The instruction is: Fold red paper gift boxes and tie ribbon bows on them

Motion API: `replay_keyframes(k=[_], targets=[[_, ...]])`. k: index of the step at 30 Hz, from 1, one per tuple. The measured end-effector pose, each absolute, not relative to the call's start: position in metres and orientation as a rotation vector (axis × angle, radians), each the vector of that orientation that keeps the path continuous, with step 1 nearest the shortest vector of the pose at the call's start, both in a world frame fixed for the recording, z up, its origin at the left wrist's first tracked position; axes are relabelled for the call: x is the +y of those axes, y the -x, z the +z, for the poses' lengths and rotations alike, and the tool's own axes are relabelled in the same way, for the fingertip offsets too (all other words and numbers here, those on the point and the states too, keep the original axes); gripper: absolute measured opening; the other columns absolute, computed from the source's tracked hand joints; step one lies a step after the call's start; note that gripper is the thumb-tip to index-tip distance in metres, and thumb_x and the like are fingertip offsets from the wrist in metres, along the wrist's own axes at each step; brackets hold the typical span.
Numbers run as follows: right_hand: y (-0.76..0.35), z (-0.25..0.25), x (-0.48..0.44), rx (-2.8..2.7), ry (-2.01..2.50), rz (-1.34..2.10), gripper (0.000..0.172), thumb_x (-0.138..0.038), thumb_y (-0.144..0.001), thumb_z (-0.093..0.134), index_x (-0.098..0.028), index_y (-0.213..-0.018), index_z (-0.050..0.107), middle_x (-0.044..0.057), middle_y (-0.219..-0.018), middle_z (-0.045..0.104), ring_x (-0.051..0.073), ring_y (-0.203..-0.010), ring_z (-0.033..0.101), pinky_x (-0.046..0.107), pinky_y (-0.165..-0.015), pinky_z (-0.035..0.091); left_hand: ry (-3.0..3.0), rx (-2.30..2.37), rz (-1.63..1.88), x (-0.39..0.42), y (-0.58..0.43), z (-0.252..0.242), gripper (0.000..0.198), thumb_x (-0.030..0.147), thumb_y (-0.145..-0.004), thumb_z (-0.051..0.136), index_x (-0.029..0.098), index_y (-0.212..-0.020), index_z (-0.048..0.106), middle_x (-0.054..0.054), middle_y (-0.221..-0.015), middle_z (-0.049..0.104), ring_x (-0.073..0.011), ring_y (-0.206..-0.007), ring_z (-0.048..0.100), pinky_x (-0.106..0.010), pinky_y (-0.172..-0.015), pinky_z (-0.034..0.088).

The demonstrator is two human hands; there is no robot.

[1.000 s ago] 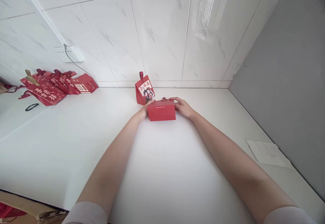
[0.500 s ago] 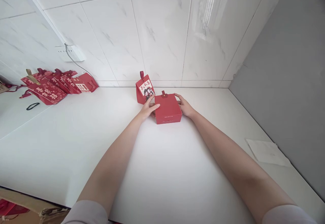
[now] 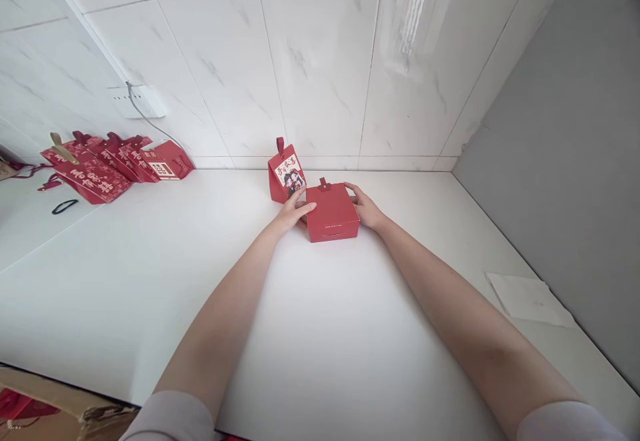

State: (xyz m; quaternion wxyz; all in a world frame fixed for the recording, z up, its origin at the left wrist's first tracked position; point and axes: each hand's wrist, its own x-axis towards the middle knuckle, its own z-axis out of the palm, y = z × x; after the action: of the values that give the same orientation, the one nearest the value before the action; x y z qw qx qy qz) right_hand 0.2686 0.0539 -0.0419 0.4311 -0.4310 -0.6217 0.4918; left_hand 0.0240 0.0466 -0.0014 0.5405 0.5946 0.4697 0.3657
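Observation:
A plain red gift box (image 3: pixel 332 213) with a small tab at its top stands on the white counter (image 3: pixel 320 334), tilted back toward the wall. My left hand (image 3: pixel 291 213) grips its left side, thumb lying across the front face. On the box's right side my right hand (image 3: pixel 366 207) holds it with curled fingers. Just behind and to the left stands a second red gift box (image 3: pixel 285 175) with a picture label and a loop on top, touching or nearly touching my left fingers.
A row of several red gift bags (image 3: pixel 107 166) lies at the far left against the tiled wall, below a wall socket (image 3: pixel 139 102) with a cable. A black hair tie (image 3: pixel 64 207) lies near them. White paper (image 3: pixel 530 299) rests at the right by the grey wall.
The red box was lying low with a narrow side toward me; both hands have tipped it up and back, so its broad face shows, and shifted it slightly right.

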Motion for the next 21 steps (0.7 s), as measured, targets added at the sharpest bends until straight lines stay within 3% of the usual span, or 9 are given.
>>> replay_keyframes(k=[10,16,21], targets=[[-0.267,-0.041,0.054,-1.585,1.151,1.157,0.080,-0.028,-0.076,0.059,-0.027,-0.148,0.024,0.005,-0.105,0.068,0.019,-0.077,0.063,0.035,-0.071,0.050,-1.451,1.144,0.831,0.048,-0.021,0.000,0.098,0.051,-0.071,0.075,0.030,-0.152,0.024,-0.012,-0.122,0.067,-0.0246,-0.082,0.070,-0.032,-0.060,0.054],[-0.256,-0.031,0.048,-1.376,1.125,1.259,0.068,-0.039,-0.079,0.059,-0.024,-0.141,0.032,0.002,-0.083,0.068,0.020,-0.069,0.062,0.037,-0.068,0.051,-1.322,1.096,0.833,0.054,-0.014,-0.003,0.081,0.048,-0.070,0.078,0.028,-0.141,0.045,-0.013,-0.128,0.063,-0.0259,-0.095,0.069,-0.035,-0.072,0.057],[-0.247,-0.016,0.045,-1.242,1.045,1.269,0.058,-0.041,-0.074,0.061,-0.023,-0.126,0.044,0.002,-0.080,0.066,0.019,-0.068,0.061,0.035,-0.067,0.048,-1.203,0.997,0.975,0.060,-0.010,-0.010,0.073,0.035,-0.067,0.083,0.023,-0.133,0.055,-0.013,-0.128,0.063,-0.0248,-0.111,0.064,-0.038,-0.096,0.051]])
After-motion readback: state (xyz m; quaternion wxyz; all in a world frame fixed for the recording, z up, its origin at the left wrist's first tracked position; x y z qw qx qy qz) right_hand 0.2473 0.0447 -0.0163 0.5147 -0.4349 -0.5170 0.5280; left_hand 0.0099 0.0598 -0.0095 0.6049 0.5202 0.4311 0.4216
